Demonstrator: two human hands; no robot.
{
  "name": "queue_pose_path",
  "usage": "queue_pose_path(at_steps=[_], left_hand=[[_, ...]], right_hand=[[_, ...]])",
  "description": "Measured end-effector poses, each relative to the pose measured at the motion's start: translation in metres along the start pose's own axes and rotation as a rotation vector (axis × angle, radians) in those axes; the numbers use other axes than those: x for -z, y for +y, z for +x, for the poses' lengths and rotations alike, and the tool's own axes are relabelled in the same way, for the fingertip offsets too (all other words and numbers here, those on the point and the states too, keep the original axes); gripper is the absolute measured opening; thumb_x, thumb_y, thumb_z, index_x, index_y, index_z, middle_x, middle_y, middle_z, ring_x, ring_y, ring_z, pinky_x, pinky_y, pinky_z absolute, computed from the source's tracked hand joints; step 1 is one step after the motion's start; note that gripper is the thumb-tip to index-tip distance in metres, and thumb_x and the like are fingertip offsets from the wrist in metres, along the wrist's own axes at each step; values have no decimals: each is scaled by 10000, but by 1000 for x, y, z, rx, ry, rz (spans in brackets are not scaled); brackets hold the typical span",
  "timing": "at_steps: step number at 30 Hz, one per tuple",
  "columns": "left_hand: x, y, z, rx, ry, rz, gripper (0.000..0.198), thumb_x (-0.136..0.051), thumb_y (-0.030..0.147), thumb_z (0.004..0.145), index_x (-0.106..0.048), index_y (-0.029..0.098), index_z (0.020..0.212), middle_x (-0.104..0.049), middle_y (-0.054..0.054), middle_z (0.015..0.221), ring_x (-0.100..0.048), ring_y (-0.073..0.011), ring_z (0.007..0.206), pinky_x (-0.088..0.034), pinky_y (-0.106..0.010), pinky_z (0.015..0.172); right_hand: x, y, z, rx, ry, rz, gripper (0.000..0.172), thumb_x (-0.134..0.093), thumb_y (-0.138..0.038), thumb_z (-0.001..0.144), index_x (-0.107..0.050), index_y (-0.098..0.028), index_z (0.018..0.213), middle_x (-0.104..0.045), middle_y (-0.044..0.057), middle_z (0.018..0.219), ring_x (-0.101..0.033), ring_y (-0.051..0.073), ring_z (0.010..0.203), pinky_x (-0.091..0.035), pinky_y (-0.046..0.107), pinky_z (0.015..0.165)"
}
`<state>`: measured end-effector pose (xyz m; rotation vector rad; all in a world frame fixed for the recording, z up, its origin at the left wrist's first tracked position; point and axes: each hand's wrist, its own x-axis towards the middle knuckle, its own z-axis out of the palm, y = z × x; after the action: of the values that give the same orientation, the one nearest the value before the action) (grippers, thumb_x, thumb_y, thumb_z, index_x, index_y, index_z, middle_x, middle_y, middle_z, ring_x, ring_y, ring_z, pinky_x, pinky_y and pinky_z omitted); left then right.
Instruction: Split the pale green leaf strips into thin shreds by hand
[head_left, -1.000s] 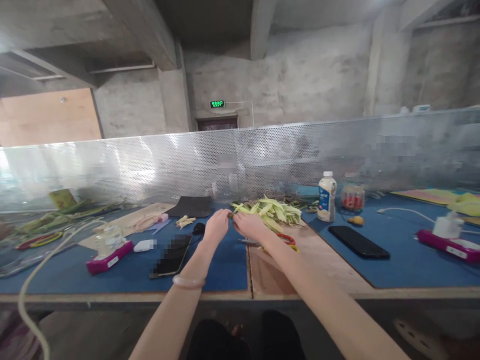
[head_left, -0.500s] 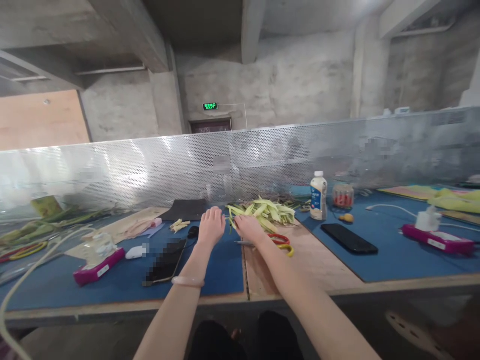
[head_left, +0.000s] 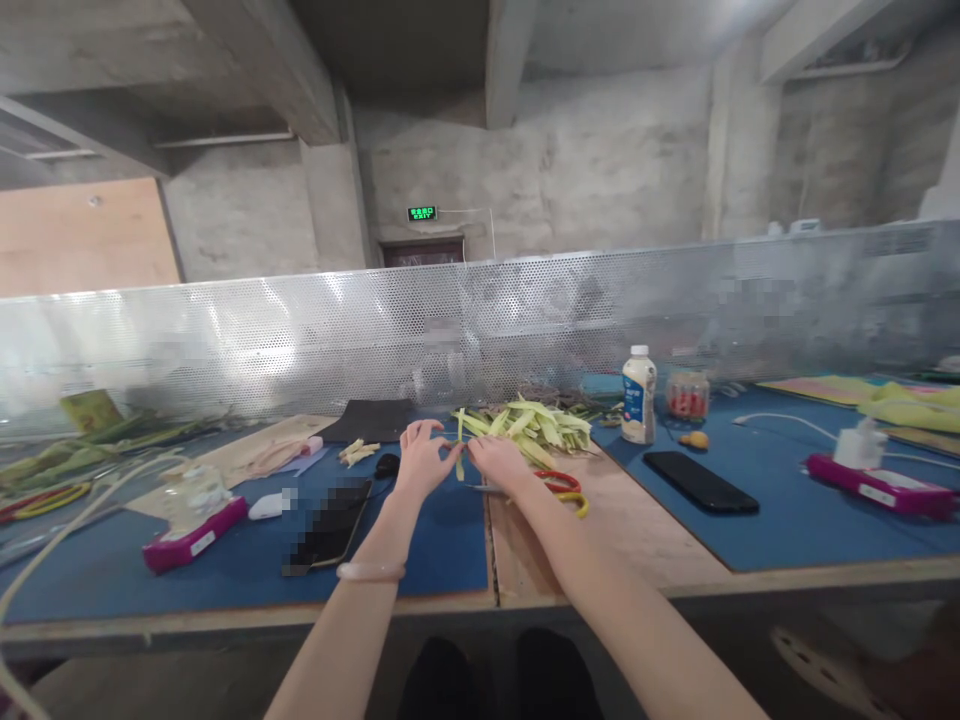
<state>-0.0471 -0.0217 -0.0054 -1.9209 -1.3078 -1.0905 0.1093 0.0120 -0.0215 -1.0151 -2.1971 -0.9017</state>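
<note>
A narrow pale green leaf strip [head_left: 460, 464] stands roughly upright between my two hands, above the blue mat. My left hand [head_left: 424, 458] pinches it from the left with thumb and forefinger, the other fingers loosely bent. From the right, my right hand [head_left: 498, 464] closes on the strip, its fingertips partly hidden. Just beyond my right hand lies a heap of pale green leaf strips [head_left: 551, 428]. Scissors [head_left: 564, 482] with red and yellow handles rest on the wooden board, partly covered by my right forearm.
On the left are a dark phone [head_left: 337, 525], a black mouse-like object [head_left: 387, 466] and a purple power strip [head_left: 196, 535]. To the right stand a bottle [head_left: 638, 395] and a jar [head_left: 688, 396], with a black phone [head_left: 700, 482] nearer. A perforated metal screen [head_left: 360, 335] runs behind.
My left hand has turned and opened its outer fingers, keeping thumb and forefinger at the strip. The leaf strip now shows upright between the hands. My right hand has barely moved.
</note>
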Motion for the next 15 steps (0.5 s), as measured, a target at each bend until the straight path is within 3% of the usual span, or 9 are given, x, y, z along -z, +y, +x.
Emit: queue_pose_path(at_steps=[7, 15], left_hand=[[-2, 0, 0, 33, -10, -54, 208, -547, 380, 734, -687, 243, 665, -516, -28, 1138, -332, -257, 1113, -280, -422, 926], [-8, 0, 0, 53, -45, -93, 181, -524, 288, 746, -685, 242, 677, -532, -24, 1120, -362, -240, 1081, -316, -411, 904]], right_hand=[[1, -1, -1, -57, -10, 28, 235, -319, -230, 887, -537, -155, 839, -635, 82, 799, -577, 163, 764, -401, 258, 676], [5, -4, 0, -172, -64, 178, 178, -352, -195, 863, -522, -142, 851, -623, 78, 787, -568, 151, 770, -382, 239, 713]])
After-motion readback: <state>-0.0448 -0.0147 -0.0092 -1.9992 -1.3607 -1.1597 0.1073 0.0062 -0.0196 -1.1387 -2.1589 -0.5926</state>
